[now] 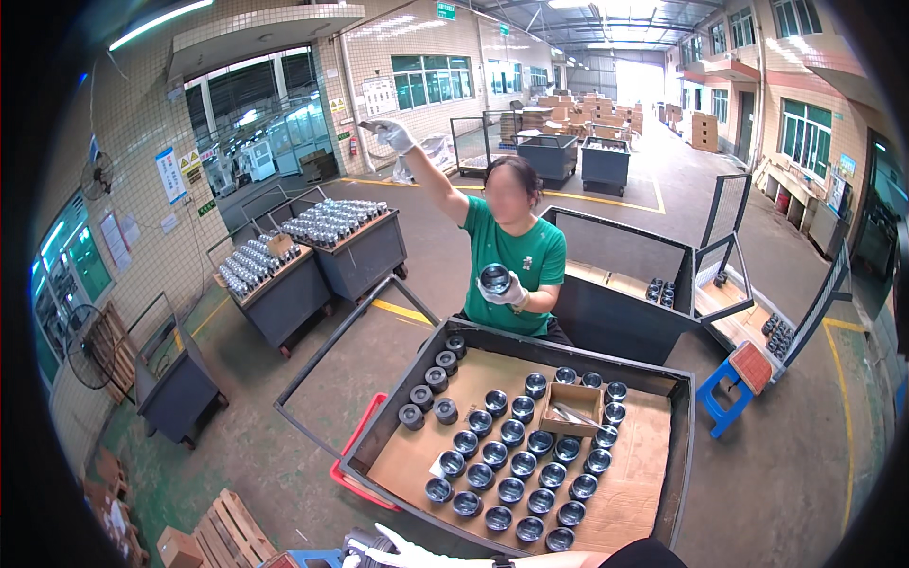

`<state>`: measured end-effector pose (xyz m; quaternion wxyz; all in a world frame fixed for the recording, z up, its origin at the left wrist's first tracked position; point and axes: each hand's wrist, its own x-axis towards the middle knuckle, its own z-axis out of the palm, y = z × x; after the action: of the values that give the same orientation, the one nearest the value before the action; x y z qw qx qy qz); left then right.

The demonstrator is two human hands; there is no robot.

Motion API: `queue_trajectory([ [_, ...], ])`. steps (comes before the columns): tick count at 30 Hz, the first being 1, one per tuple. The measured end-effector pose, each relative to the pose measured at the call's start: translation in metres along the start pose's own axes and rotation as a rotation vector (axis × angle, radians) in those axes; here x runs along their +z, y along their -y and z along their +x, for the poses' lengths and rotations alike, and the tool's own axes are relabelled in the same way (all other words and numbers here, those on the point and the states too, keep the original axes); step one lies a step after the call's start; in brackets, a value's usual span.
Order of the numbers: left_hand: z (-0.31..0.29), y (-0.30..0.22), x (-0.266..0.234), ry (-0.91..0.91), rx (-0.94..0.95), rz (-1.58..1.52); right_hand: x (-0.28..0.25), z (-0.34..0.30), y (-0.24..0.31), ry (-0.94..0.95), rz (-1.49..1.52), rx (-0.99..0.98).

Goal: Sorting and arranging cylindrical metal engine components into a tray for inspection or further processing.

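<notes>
At the lower edge, my right hand (421,552) wears a white glove, its forearm coming in from the right. Its fingers are closed around a dark, ridged, piston-like metal part (367,546), partly cut off by the edge. My left hand is out of view. Just beyond stands a dark metal cart (684,445) lined with cardboard, with rows of shiny black piston-like parts (511,489) on it. A small cardboard box (572,409) holding slim tools sits among them. Across the cart, a co-worker in a green shirt (516,260) holds one similar part (495,278) and raises the other gloved hand.
Two carts (341,248) loaded with shiny parts stand at left, near an empty-looking cart (180,388). Behind the co-worker is another dark cart (615,312). A blue stool (724,398) stands at right; a wooden pallet (232,535) lies lower left. Cardboard boxes (592,109) are stacked far back.
</notes>
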<state>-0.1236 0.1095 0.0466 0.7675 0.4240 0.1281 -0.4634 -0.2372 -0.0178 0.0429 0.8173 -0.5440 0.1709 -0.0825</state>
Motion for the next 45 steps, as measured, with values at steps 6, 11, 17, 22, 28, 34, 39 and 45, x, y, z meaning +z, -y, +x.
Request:
queue_trajectory([
  [6,0.006,0.003,-0.029,-0.048,-0.017,-0.026,0.011,-0.016,0.014,0.069,0.098,-0.035],
  [11,0.055,0.023,-0.073,0.364,0.068,-0.188,0.001,-0.011,0.015,-0.085,-0.329,0.049],
  [17,-0.001,0.004,0.036,0.281,0.129,-0.032,-0.024,-0.004,-0.007,-0.082,0.171,-0.152],
  [22,-0.003,0.023,0.028,-0.053,0.362,0.168,-0.006,-0.007,0.017,0.026,0.314,-0.017],
  [28,0.002,0.011,0.022,-0.023,0.168,-0.092,-0.009,0.003,0.009,-0.03,0.301,0.054],
  [34,0.031,-0.007,-0.033,0.125,0.148,-0.183,0.007,0.038,-0.032,0.024,0.187,0.068],
  [39,0.05,-0.06,-0.071,-0.075,-0.005,-0.287,0.04,0.095,-0.044,0.032,-0.113,0.072],
  [45,0.088,-0.156,-0.087,0.061,0.263,-0.109,0.095,0.186,0.008,0.09,-0.719,-0.028],
])
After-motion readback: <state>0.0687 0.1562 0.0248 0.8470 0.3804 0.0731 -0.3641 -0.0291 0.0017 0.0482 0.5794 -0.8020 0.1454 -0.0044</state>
